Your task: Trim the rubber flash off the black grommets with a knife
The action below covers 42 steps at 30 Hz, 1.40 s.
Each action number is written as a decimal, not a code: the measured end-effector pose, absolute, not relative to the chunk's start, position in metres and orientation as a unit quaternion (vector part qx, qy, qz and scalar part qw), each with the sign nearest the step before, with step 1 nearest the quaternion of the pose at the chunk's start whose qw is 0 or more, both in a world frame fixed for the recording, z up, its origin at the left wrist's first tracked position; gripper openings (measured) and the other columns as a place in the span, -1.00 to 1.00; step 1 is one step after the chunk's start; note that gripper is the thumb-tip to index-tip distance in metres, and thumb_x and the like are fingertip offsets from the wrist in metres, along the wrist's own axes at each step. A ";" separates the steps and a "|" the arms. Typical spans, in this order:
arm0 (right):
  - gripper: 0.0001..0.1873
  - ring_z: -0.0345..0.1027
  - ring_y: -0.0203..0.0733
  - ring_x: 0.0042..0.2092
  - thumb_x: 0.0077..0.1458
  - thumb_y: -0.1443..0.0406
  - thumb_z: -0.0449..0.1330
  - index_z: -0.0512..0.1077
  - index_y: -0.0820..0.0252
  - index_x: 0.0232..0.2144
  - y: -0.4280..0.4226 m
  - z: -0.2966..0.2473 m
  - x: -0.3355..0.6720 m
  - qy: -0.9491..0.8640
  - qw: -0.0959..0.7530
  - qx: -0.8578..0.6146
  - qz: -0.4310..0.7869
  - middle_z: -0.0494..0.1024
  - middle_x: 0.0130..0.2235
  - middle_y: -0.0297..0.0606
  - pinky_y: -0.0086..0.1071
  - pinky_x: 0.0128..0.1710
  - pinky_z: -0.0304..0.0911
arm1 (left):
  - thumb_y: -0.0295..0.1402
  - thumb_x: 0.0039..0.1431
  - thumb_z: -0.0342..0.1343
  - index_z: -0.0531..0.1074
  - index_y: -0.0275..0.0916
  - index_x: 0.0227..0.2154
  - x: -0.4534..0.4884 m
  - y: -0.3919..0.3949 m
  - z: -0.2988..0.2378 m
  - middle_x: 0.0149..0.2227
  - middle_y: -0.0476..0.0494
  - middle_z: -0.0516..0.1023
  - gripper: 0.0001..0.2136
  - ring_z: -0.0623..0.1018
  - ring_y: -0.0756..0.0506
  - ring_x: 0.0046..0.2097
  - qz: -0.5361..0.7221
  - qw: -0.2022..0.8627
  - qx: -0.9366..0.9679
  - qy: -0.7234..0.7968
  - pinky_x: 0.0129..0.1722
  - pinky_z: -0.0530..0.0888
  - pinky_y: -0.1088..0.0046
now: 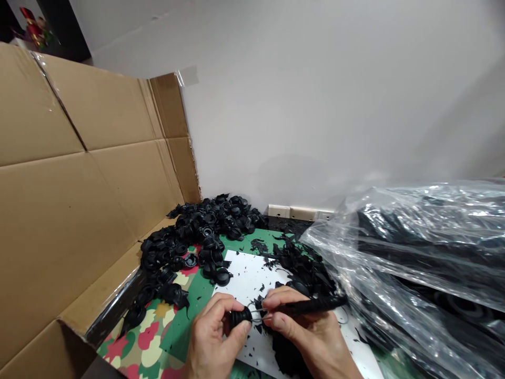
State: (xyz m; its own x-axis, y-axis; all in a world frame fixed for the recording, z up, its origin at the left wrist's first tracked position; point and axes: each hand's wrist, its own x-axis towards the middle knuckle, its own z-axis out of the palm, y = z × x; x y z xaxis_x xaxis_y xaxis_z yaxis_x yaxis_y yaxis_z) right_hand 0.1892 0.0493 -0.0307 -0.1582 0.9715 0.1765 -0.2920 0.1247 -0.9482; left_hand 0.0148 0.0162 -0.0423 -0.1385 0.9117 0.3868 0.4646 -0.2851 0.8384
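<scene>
The left hand (213,337) pinched a ribbed black rubber piece (240,316) over the white sheet (241,268); the right hand (311,334) gripped a 2-pronged black-handled tool (315,306), tips at the piece's edge.

It looks like a home work corner: red ornament (32,26), wall sockets (303,213), cardboard screen (114,173).

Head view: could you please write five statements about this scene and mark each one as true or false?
1. The left hand holds a black ribbed part. True.
2. The right hand is empty. False: the right hand holds a black-handled tool.
3. Clear plastic lies at the right of the picture. True.
4. The white sheet is clean. False: black scraps lie on the white sheet.
5. Cardboard stands at the left of the picture. True.
</scene>
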 end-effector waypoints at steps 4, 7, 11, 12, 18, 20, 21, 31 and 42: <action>-0.88 0.40 -0.10 -0.30 -0.17 0.20 0.40 0.60 0.06 -0.49 0.048 -0.034 0.185 -0.513 0.577 -0.309 0.555 0.56 -0.41 -0.25 -0.30 -0.23 0.33 | -0.49 -0.04 0.20 0.50 -0.21 -0.42 0.014 0.015 -0.043 -0.42 -0.07 0.49 -0.91 0.48 -0.06 -0.42 0.497 0.214 0.638 0.547 -0.49 0.41 0.53; -0.86 0.40 -0.10 -0.33 -0.17 0.18 0.40 0.60 0.08 -0.50 0.049 -0.034 0.184 -0.523 0.578 -0.307 0.546 0.55 -0.43 -0.24 -0.30 -0.28 0.34 | -0.51 -0.03 0.19 0.50 -0.21 -0.44 0.014 0.016 -0.043 -0.44 -0.06 0.49 -0.91 0.48 -0.07 -0.42 0.497 0.210 0.643 0.543 -0.49 0.41 0.53; -0.83 0.41 -0.10 -0.35 -0.14 0.15 0.39 0.60 0.11 -0.49 0.049 -0.035 0.184 -0.544 0.577 -0.310 0.525 0.56 -0.43 -0.22 -0.31 -0.32 0.34 | -0.52 -0.04 0.18 0.49 -0.21 -0.45 0.016 0.016 -0.041 -0.45 -0.06 0.49 -0.91 0.49 -0.07 -0.41 0.504 0.213 0.638 0.542 -0.48 0.42 0.53; -0.82 0.42 -0.10 -0.35 -0.14 0.15 0.38 0.59 0.11 -0.49 0.049 -0.035 0.183 -0.548 0.579 -0.311 0.518 0.56 -0.44 -0.22 -0.32 -0.32 0.34 | -0.51 -0.04 0.19 0.49 -0.21 -0.45 0.017 0.016 -0.041 -0.45 -0.06 0.48 -0.92 0.49 -0.07 -0.41 0.506 0.214 0.636 0.542 -0.48 0.42 0.53; -0.91 0.41 -0.16 -0.45 0.02 0.26 0.27 0.57 0.09 -0.47 0.049 -0.033 0.192 -0.651 0.562 -0.297 0.415 0.54 -0.48 -0.24 -0.38 -0.46 0.28 | -0.52 -0.05 0.17 0.50 -0.20 -0.47 0.024 0.013 -0.044 -0.47 -0.04 0.46 -0.90 0.47 -0.06 -0.41 0.541 0.232 0.615 0.525 -0.47 0.40 0.53; -0.91 0.40 -0.17 -0.46 0.03 0.33 0.24 0.56 0.09 -0.45 0.054 -0.032 0.199 -0.678 0.565 -0.314 0.350 0.54 -0.47 -0.23 -0.38 -0.48 0.27 | -0.51 -0.06 0.18 0.50 -0.19 -0.48 0.026 0.010 -0.044 -0.48 -0.04 0.46 -0.91 0.46 -0.06 -0.41 0.550 0.239 0.611 0.517 -0.47 0.38 0.53; -0.91 0.39 -0.17 -0.47 0.03 0.33 0.24 0.56 0.09 -0.45 0.057 -0.032 0.202 -0.667 0.581 -0.337 0.322 0.53 -0.48 -0.23 -0.38 -0.48 0.26 | -0.49 -0.07 0.19 0.51 -0.19 -0.48 0.028 0.009 -0.043 -0.48 -0.04 0.46 -0.92 0.46 -0.06 -0.41 0.557 0.242 0.602 0.518 -0.47 0.38 0.53; -0.73 0.36 -0.25 -0.54 -0.05 0.10 0.29 0.48 0.21 -0.45 0.061 -0.036 0.202 -0.508 0.586 -0.341 0.532 0.46 -0.47 -0.30 -0.38 -0.52 0.30 | -0.47 -0.09 0.25 0.53 -0.18 -0.48 0.026 0.012 -0.037 -0.46 -0.03 0.49 -0.92 0.46 -0.06 -0.39 0.581 0.258 0.568 0.523 -0.43 0.39 0.54; -0.67 0.33 -0.26 -0.52 -0.12 0.07 0.33 0.47 0.22 -0.46 0.054 -0.027 0.193 -0.493 0.530 -0.307 0.618 0.43 -0.47 -0.32 -0.38 -0.49 0.27 | -0.33 -0.09 0.31 0.54 -0.19 -0.47 0.023 0.012 -0.039 -0.42 -0.06 0.51 -0.90 0.51 -0.10 -0.34 0.577 0.271 0.562 0.527 -0.38 0.44 0.50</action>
State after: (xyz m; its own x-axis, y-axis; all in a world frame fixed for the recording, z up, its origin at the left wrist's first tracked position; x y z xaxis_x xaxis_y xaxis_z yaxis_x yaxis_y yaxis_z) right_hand 0.1929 0.0541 -0.0271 -0.2494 0.9577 0.1437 -0.3517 0.0486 -0.9348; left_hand 0.0230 0.0124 -0.0391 -0.2216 0.9048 0.3637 0.2803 -0.2981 0.9124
